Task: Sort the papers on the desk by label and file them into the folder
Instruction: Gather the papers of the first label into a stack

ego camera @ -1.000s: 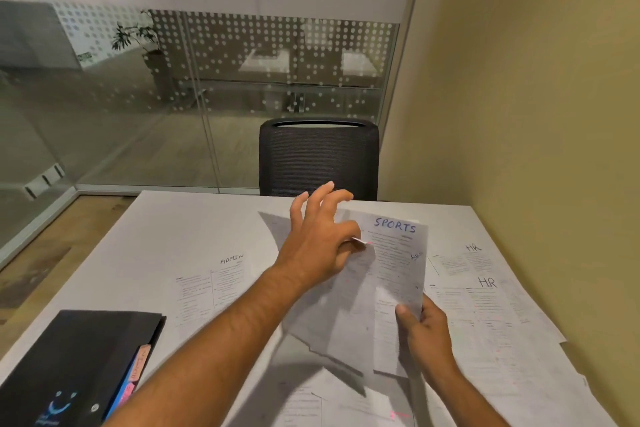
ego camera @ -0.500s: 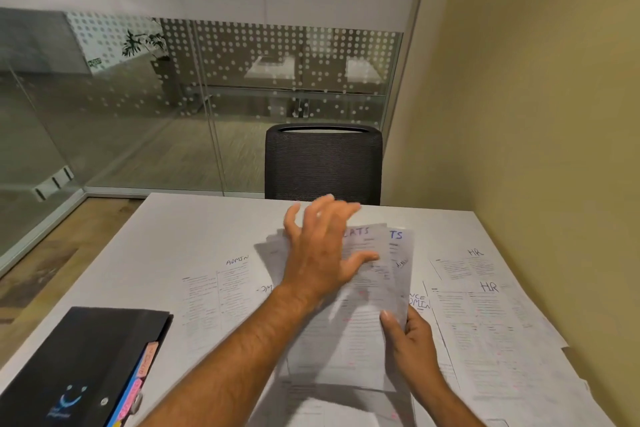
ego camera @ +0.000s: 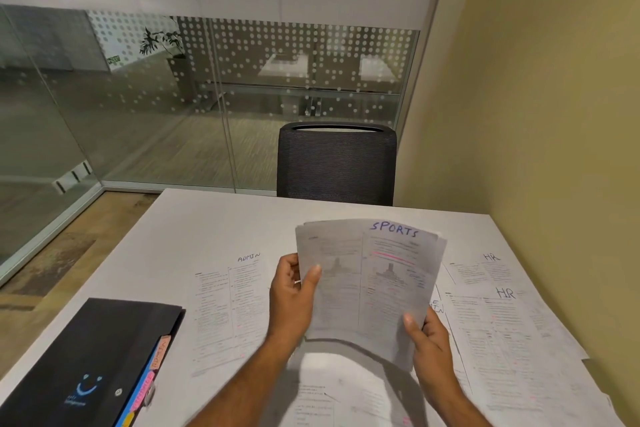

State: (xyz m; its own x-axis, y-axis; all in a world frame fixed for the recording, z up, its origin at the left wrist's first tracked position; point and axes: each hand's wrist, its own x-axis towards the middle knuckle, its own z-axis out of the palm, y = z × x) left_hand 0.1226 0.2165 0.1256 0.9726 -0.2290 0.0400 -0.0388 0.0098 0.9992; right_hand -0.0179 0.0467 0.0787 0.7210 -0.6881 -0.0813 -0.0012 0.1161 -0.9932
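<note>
A small stack of printed sheets, the top one labelled SPORTS point(ego camera: 374, 281), is held upright above the desk by both hands. My left hand point(ego camera: 294, 291) grips its left edge, thumb on the front. My right hand point(ego camera: 427, 340) pinches the lower right corner. Flat on the white desk lie a sheet labelled ADMIN point(ego camera: 225, 308) to the left and overlapping sheets labelled HR point(ego camera: 502, 322) to the right. More papers point(ego camera: 332, 399) lie under my arms. A black folder point(ego camera: 86, 364) with coloured tabs along its right edge lies closed at the near left.
A dark mesh office chair point(ego camera: 336, 163) stands behind the desk's far edge. A yellow wall point(ego camera: 554, 114) runs close along the right side. Glass partitions close off the back and left. Bare desk point(ego camera: 214, 222) shows at the far left.
My left hand moved from the top of the sheets down to grip their left edge. The stack is squared together and raised upright, with the SPORTS label now fully visible.
</note>
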